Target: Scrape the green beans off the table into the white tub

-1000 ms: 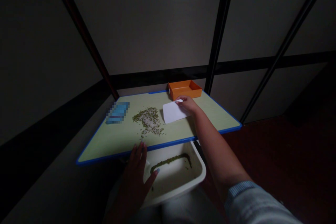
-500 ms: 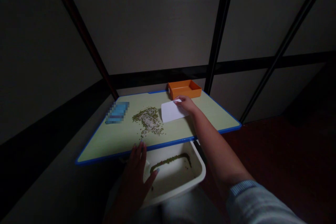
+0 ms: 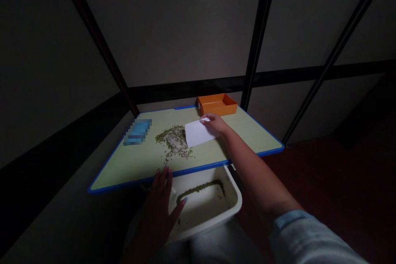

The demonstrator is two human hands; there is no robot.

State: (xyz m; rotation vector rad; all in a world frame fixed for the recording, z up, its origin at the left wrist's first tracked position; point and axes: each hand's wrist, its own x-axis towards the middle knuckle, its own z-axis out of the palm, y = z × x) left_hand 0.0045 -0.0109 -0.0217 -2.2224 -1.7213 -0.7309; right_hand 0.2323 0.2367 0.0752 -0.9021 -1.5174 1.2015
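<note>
My right hand (image 3: 214, 123) grips a white card or sheet of paper (image 3: 198, 133) by its upper edge, thumb and fingers closed on it. The sheet's left edge meets a spread pile of small green and whitish grains (image 3: 173, 138) on the pale green tabletop (image 3: 130, 173). In the lower left, my left hand (image 3: 159, 202) lies with its fingers stretched and the thumb apart, at the left side of a white plastic basin (image 3: 213, 210). A line of green grains (image 3: 199, 189) rests inside the basin. My left palm is dark and partly hard to make out.
An orange open box (image 3: 218, 105) stands at the table's back edge. At the left edge lies a blue item (image 3: 138, 132), blurred out. A blue rim (image 3: 201, 169) borders the table, and the basin sits below its front edge. A panelled wall rises behind.
My right hand has moved slightly left with the white sheet, bringing its left edge up to the grains. My left hand has stayed nearly still.
</note>
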